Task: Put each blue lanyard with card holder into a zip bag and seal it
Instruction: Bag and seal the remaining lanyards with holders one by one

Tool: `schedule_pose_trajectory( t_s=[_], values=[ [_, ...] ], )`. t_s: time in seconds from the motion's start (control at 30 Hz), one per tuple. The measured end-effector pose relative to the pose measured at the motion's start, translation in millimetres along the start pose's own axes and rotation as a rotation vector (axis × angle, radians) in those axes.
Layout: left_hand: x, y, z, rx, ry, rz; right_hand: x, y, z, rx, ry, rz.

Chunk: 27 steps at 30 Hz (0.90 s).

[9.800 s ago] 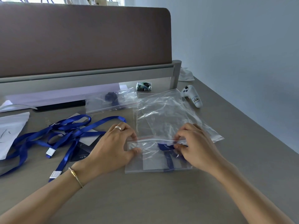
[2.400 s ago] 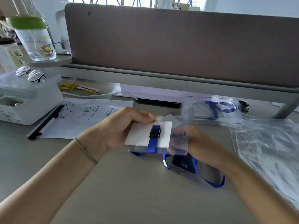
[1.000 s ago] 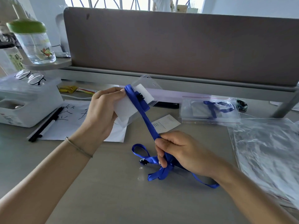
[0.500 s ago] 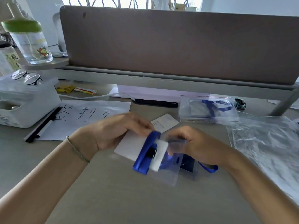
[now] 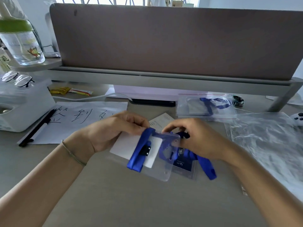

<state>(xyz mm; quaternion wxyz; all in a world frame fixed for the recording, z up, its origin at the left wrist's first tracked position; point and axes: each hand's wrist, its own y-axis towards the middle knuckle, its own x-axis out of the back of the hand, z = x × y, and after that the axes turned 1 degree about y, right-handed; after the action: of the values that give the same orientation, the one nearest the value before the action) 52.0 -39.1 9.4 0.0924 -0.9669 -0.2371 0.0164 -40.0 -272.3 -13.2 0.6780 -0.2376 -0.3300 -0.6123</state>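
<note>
Two hands meet at the centre of the head view, and we see them working one clear card holder (image 5: 154,154) above the grey desk (image 5: 131,202). Our left hand (image 5: 114,130) pinches the holder's white card end, fingers curled over its top edge. Our right hand (image 5: 196,138) curls round the blue lanyard (image 5: 203,163), whose strap wraps the holder and trails toward 4 o'clock. At 1 o'clock lies a sealed zip bag (image 5: 206,105) with another lanyard inside. At 3 o'clock we find a pile of empty bags (image 5: 265,141). At 10 o'clock sits a handwritten paper sheet (image 5: 78,118) beside a black pen (image 5: 37,126).
</note>
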Motion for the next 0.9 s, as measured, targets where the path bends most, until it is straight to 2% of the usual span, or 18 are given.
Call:
schedule_pose_trajectory(
  t_s=[0.1,0.33,0.47,0.6,0.8,0.9],
  values=[
    [14,-2,0,0.028,0.026,-0.062,10,1,-7,-0.098,0.006,0.013],
    [40,-11,2,0.138,0.202,-0.077,27,-2,-18,-0.203,0.068,-0.033],
    [46,-15,-1,0.126,0.24,-0.082,33,-2,-35,-0.314,-0.074,-0.168],
    [48,-17,-3,0.093,0.254,-0.094,35,-3,-36,-0.413,-0.225,-0.094],
    [50,-20,-6,0.041,0.277,-0.076,33,-6,-29,-0.433,-0.533,-0.104],
    [47,-18,-7,0.014,0.246,-0.055,28,-6,-17,-0.274,-0.498,-0.12]
  ],
)
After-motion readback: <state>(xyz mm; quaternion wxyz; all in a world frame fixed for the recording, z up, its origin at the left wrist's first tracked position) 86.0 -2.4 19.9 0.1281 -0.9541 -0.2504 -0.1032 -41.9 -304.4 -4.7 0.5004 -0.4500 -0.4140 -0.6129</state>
